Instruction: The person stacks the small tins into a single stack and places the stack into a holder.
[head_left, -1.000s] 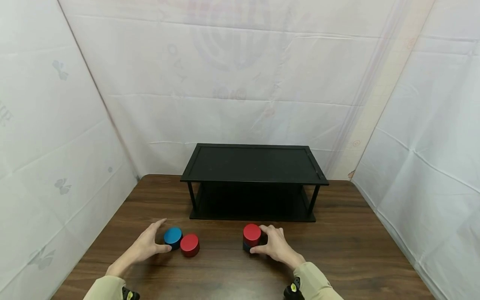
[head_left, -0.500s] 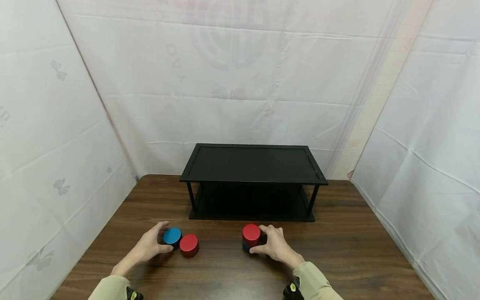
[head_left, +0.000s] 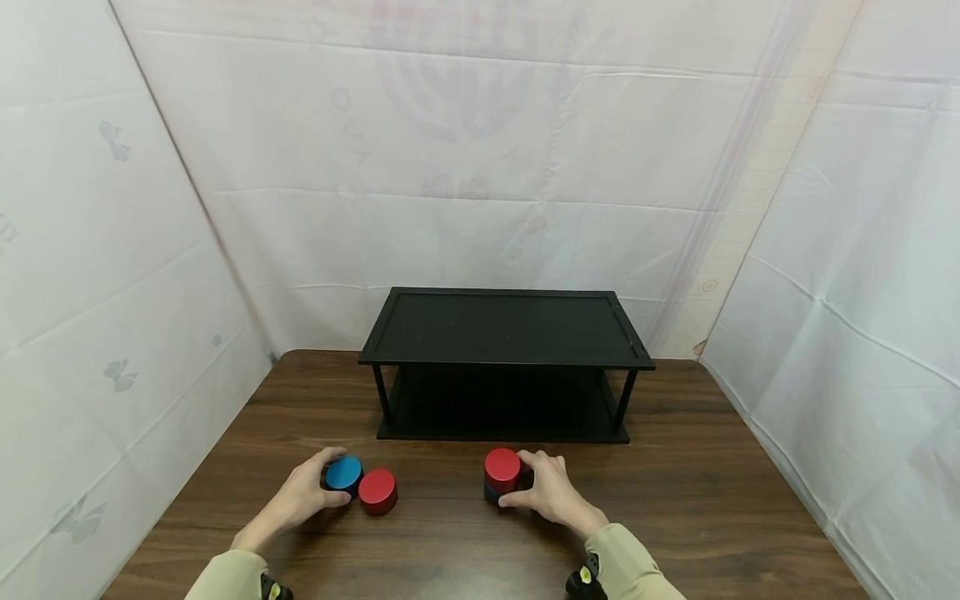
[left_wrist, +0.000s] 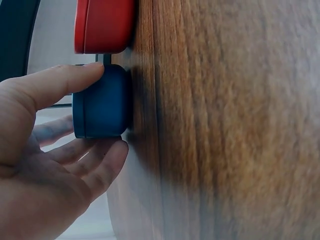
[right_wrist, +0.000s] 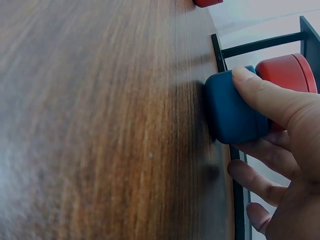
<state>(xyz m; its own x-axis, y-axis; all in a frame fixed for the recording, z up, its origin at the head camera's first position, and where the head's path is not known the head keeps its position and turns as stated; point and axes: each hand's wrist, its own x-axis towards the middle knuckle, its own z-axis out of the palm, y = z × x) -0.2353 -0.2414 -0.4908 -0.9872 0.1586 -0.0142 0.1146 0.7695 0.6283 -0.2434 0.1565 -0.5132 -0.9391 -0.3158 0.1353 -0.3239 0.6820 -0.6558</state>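
My left hand (head_left: 303, 492) curls round a small blue round tin (head_left: 343, 472) with a lid. The left wrist view shows its thumb on one side of the tin (left_wrist: 102, 107) and fingers on the other. Just right of it a red round tin (head_left: 378, 492) stands on the table. Further right, another red round tin (head_left: 502, 469) is stacked on a second blue round tin (right_wrist: 230, 110). My right hand (head_left: 551, 493) holds that lower blue tin between thumb and fingers, while the red tin (right_wrist: 285, 72) sits on top.
Behind the tins stands a black two-tier rack (head_left: 506, 329) with a flat top and a low shelf. The brown wooden table (head_left: 442, 550) is enclosed by white sheets (head_left: 465, 167) at the back and sides.
My left hand has moved slightly right, and its fingers have closed in round the blue tin. The right hand stays on the stacked tins, which keep their place.
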